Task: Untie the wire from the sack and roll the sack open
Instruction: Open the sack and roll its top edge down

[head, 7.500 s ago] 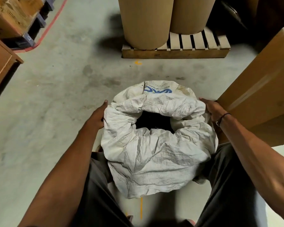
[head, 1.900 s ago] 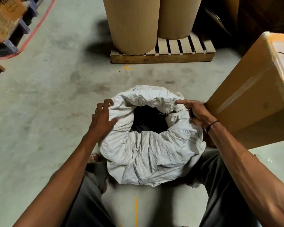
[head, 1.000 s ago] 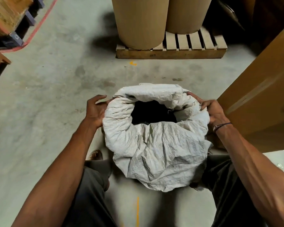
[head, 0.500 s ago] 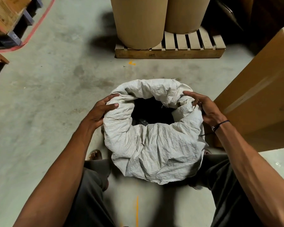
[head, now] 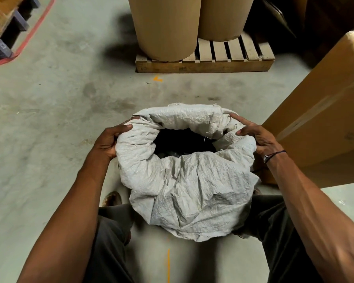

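A white woven sack (head: 192, 186) stands on the concrete floor between my legs. Its mouth is open, with the top rolled outward into a thick collar around a dark opening. My left hand (head: 108, 139) grips the rolled rim on the left side, thumb on top. On the right side of the rim, my right hand (head: 258, 135) holds the roll with its fingers curled over it. No wire shows anywhere on the sack. What lies inside is dark and hard to make out.
A large cardboard box (head: 323, 119) stands close to the right of the sack. Ahead, a wooden pallet (head: 204, 62) carries two big cardboard drums (head: 166, 27). Pallets with goods (head: 0, 27) sit at the far left behind a red floor line.
Both hands have shifted along the rim and turned the roll further outward; the collar sits lower and the mouth stays open. The view has shifted slightly.
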